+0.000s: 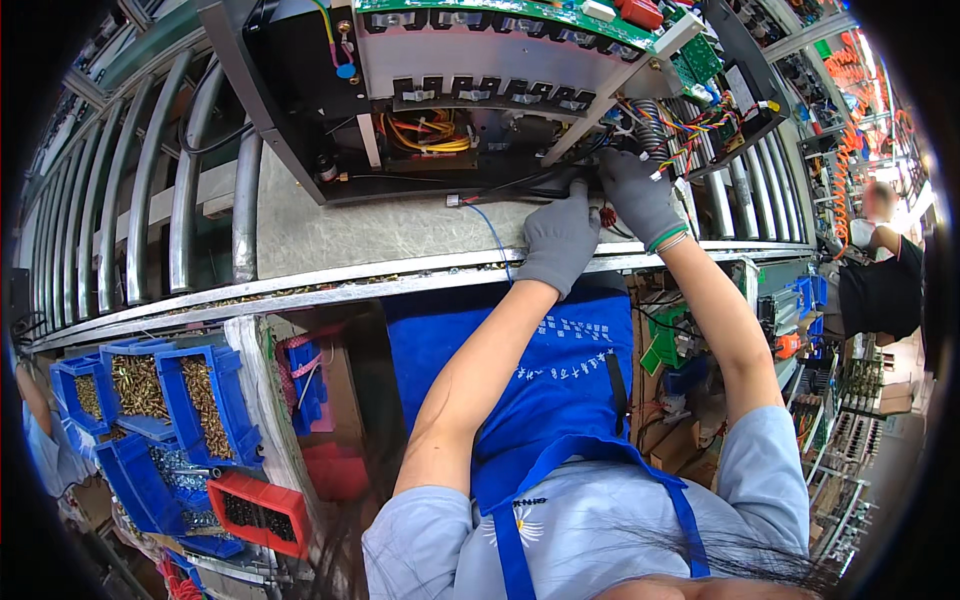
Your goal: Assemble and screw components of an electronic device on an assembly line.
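An open black metal chassis (300, 110) lies on a roller conveyor, holding a grey heat sink (480, 60), green circuit boards (700, 60) and bundles of coloured wires (690, 125). My left hand (560, 240), in a grey glove, rests at the chassis's near edge on black cables (520, 185). My right hand (640, 195), also gloved, is shut on a wire bundle at the chassis's right front corner. A thin blue wire (495, 235) hangs down over the conveyor edge.
Metal rollers (150, 200) run left of the chassis. Blue bins (200, 400) of brass screws and a red bin (260, 510) of dark parts stand at lower left. Another person (880, 270) works at far right near shelves of parts.
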`<state>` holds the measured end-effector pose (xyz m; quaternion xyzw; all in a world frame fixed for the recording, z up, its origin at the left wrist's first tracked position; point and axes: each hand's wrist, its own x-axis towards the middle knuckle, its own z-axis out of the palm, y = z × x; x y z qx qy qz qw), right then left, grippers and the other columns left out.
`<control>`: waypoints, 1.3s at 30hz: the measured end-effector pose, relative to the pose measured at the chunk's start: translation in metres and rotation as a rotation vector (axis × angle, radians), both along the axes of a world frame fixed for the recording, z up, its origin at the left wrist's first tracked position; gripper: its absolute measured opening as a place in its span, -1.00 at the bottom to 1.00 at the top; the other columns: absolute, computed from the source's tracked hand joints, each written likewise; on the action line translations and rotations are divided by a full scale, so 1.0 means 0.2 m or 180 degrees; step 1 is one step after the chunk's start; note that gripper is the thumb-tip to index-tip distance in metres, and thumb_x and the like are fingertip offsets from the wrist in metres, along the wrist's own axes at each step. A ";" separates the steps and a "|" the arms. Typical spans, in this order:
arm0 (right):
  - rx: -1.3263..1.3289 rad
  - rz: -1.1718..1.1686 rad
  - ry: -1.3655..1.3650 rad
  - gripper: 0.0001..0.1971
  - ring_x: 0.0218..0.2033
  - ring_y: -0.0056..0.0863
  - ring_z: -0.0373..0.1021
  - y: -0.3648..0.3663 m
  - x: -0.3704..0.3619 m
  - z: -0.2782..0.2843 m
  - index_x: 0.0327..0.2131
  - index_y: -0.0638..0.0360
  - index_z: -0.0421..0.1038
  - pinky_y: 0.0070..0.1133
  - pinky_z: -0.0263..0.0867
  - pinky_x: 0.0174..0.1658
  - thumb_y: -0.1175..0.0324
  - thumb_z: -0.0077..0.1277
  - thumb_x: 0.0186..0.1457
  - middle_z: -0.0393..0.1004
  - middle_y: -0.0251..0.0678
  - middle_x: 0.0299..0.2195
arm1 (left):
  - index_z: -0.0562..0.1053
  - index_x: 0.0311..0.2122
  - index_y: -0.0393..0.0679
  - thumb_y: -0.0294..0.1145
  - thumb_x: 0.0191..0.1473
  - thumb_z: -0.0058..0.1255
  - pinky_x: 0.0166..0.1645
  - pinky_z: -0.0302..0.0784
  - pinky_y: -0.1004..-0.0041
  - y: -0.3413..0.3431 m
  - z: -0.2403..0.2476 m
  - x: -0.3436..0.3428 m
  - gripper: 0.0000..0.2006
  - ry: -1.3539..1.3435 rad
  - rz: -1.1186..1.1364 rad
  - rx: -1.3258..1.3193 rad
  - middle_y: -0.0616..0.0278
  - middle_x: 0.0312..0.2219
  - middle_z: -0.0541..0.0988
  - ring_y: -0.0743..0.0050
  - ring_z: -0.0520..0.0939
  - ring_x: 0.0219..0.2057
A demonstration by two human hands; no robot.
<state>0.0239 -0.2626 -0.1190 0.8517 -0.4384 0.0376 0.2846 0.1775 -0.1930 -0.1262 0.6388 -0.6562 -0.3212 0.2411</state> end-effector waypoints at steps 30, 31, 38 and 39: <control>0.1569 -0.0627 -0.3491 -0.67 -0.51 -0.50 0.44 0.32 -0.12 0.23 -0.07 0.21 0.45 -0.56 0.35 -0.39 0.28 -0.06 0.12 0.51 -0.24 -0.49 | 0.35 -0.02 -0.14 -0.24 -0.01 0.03 -0.26 0.49 0.16 0.17 0.08 0.01 -0.58 0.0374 0.0099 -0.0888 0.01 -0.34 0.55 0.00 0.60 -0.35; 0.1098 -0.0344 -0.3853 -0.68 -0.52 -0.59 0.42 0.35 -0.22 0.18 -0.07 0.22 0.45 -0.61 0.34 -0.38 0.32 -0.06 0.13 0.51 -0.30 -0.48 | 0.36 0.00 -0.12 -0.27 -0.02 0.06 -0.25 0.49 0.18 0.19 0.09 -0.01 -0.56 0.0448 0.0055 -0.1628 0.03 -0.28 0.53 0.01 0.59 -0.33; 0.1616 -0.1591 -0.3033 -0.50 -0.27 -0.14 0.47 0.29 -0.29 0.05 -0.26 0.19 0.53 -0.33 0.35 -0.15 -0.09 0.06 -0.07 0.53 -0.05 -0.35 | 0.43 -0.16 -0.05 -0.23 -0.06 0.11 -0.29 0.51 0.18 0.06 0.03 -0.33 -0.68 -0.0977 -0.0657 -0.0760 0.10 -0.28 0.52 0.07 0.59 -0.30; 0.1608 -0.1557 -0.3119 -0.50 -0.27 -0.14 0.47 0.27 -0.26 0.06 -0.26 0.19 0.53 -0.33 0.35 -0.15 -0.09 0.06 -0.07 0.53 -0.05 -0.35 | 0.43 -0.16 -0.05 -0.24 -0.06 0.11 -0.30 0.51 0.14 0.04 0.00 -0.33 -0.69 -0.1258 -0.0625 -0.0703 0.09 -0.29 0.52 0.06 0.60 -0.29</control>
